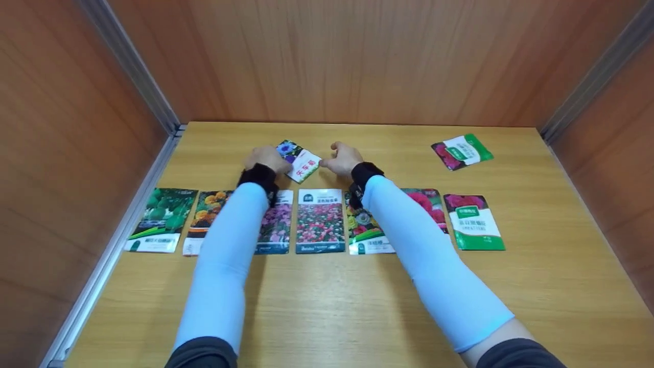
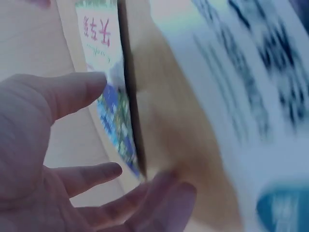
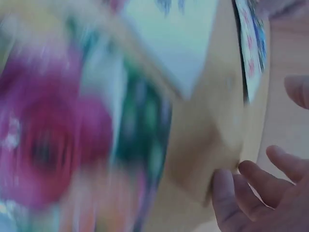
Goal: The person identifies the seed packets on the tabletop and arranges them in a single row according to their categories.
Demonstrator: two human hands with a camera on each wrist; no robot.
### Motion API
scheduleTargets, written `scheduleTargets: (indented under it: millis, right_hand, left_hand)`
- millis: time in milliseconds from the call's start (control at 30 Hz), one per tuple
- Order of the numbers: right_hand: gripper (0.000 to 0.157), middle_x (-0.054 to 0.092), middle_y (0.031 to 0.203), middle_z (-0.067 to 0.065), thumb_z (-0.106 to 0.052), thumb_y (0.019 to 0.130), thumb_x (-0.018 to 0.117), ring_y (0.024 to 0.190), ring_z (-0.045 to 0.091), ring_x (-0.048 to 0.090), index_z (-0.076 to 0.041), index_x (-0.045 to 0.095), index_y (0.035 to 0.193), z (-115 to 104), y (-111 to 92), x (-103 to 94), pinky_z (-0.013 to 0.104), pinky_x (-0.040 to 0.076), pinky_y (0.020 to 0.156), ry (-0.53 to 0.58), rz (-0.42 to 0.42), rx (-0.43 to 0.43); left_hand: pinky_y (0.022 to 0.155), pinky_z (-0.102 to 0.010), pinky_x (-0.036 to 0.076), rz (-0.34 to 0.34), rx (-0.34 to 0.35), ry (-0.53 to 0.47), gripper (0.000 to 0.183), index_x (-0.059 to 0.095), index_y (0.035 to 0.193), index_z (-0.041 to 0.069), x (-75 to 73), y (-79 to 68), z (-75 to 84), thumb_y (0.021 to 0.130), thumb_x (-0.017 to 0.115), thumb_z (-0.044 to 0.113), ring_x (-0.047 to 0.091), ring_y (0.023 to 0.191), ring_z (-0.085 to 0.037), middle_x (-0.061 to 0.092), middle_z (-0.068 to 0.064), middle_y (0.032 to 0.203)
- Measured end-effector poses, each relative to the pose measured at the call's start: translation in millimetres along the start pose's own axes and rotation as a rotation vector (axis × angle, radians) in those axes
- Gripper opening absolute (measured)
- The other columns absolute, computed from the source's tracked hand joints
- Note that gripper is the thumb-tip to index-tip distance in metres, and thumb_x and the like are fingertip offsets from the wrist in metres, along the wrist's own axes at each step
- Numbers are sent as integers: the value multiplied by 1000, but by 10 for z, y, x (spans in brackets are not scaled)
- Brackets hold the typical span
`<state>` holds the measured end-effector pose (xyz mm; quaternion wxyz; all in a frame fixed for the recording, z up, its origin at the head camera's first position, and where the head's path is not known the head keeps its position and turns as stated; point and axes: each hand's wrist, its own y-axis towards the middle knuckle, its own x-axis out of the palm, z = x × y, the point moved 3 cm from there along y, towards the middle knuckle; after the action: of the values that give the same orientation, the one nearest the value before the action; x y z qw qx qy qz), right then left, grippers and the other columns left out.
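Note:
A seed packet with blue flowers and red lettering (image 1: 304,164) lies at a slant on the table between my two hands. At its flowered end is my left hand (image 1: 266,159), with the thumb (image 2: 79,92) over the packet's edge in the left wrist view and the other fingers spread. Whether that thumb presses on it, I cannot tell. Close to the white end is my right hand (image 1: 343,159), its fingers (image 3: 263,181) loosely bent and apart from the packet in the right wrist view. Neither hand grips anything.
Nearer to me runs a row of several upright seed packets, from a green-fruit one (image 1: 166,217) to a green-and-white one (image 1: 475,222); my forearms cover parts of it. Another green-and-white packet (image 1: 462,152) lies tilted at the back right. Wooden panels (image 1: 327,61) enclose the table.

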<state>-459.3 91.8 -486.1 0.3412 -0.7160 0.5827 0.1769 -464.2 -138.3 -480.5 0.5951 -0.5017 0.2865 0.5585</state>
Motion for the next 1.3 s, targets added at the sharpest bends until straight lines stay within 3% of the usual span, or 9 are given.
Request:
scheduleTargets:
  millis: [133, 267, 400, 467, 667, 800, 900, 1000, 1300]
  right_hand:
    - [77, 53, 173, 18, -37, 112, 70, 159, 36, 52, -11, 36, 175, -97, -14, 156, 49, 46, 131, -33, -25, -48]
    - [73, 57, 167, 20, -30, 113, 68, 155, 37, 56, -7, 36, 174, -205, 17, 247, 49, 49, 128, 11, -4, -38]
    - [71, 62, 161, 17, -31, 106, 76, 149, 31, 60, -7, 48, 167, -53, 339, 326, 43, 54, 121, 78, 40, 43]
    - [69, 62, 161, 17, -28, 104, 79, 139, 28, 63, -7, 52, 165, -17, 341, 321, 40, 57, 114, 148, 52, 93]
    - [57, 70, 144, 13, -18, 104, 80, 85, 16, 62, -6, 61, 156, -30, 26, 92, 33, 58, 80, 459, 102, 181]
    - [47, 73, 117, 6, -25, 105, 80, 80, 11, 66, -4, 68, 146, 31, -14, -160, 30, 58, 78, 546, 97, 130]
    - [40, 74, 103, 2, -28, 106, 80, 83, 12, 71, -3, 72, 136, 56, -42, -346, 30, 62, 82, 570, 72, 76]
    - [32, 76, 96, 1, -26, 107, 80, 83, 13, 75, -3, 76, 128, 90, -81, -491, 31, 64, 84, 582, 59, 32]
    - [38, 80, 93, -3, -18, 109, 76, 79, 9, 78, 2, 73, 141, 433, -408, -863, 24, 66, 72, 566, 73, -123]
  left_hand:
    - [116, -49, 55, -37, 2, -11, 70, 68, 147, 1, 82, 33, 194, 95, 82, 46, 62, 136, -36, 59, -22, 152]
    - [115, -46, 56, -17, -1, -104, 75, 67, 148, 2, 274, 369, 205, 90, 89, 44, 61, 137, -35, 61, -22, 152]
    - [111, -45, 59, 22, -26, -251, 97, 46, 162, -1, 434, 613, 138, 85, 94, 33, 61, 140, -39, 62, -27, 152]
    - [113, -44, 59, 16, -59, -355, 104, 35, 167, 0, 394, 505, 122, 86, 94, 26, 62, 142, -38, 63, -27, 154]
    - [117, -40, 55, -70, -27, -698, 82, 43, 170, 4, 264, 166, 206, 99, 82, 14, 59, 146, -30, 57, -19, 167]
    - [93, -33, 58, -166, 76, -849, 59, 56, 163, 7, 131, -58, 413, 107, 74, 14, 66, 110, -19, 65, -16, 157]
    - [81, -29, 57, -195, 145, -892, 37, 71, 143, 5, 54, -156, 554, 108, 75, 16, 64, 90, -16, 75, -12, 129]
    - [81, -28, 61, -222, 181, -906, 27, 75, 132, 4, 17, -215, 664, 108, 77, 16, 70, 93, -16, 73, -5, 110]
    - [97, -50, 69, -328, 357, -880, 22, 74, 124, 3, 66, -389, 904, 109, 75, 20, 77, 85, -17, 77, -9, 107]
